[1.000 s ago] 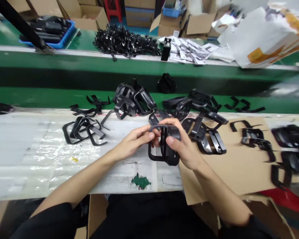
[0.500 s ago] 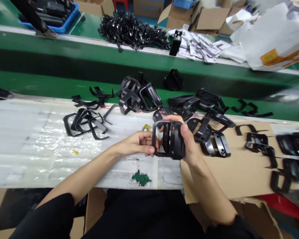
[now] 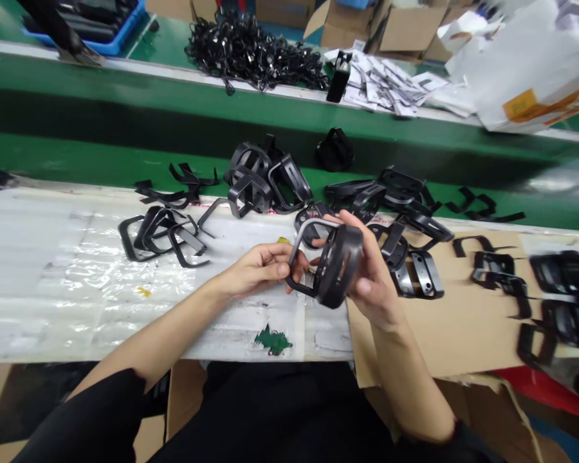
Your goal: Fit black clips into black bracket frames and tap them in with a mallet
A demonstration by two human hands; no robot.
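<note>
Part: black plastic rectangular loop frame (image 3: 336,270), held in the air over clear plastic sheeting (image 3: 62,296) | left hand (image 3: 258,270): fingers curled, gripping the loop's side | right hand (image 3: 374,276): fingers closed around its wide band | nearby: loose black plastic frames (image 3: 424,273) on brown cardboard sheet (image 3: 439,341)

Black plastic bracket (image 3: 340,267), green belt (image 3: 125,161), tan cardboard (image 3: 463,334)

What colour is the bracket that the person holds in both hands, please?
The curved matte bracket is black all over; the head view shows it best.
</note>
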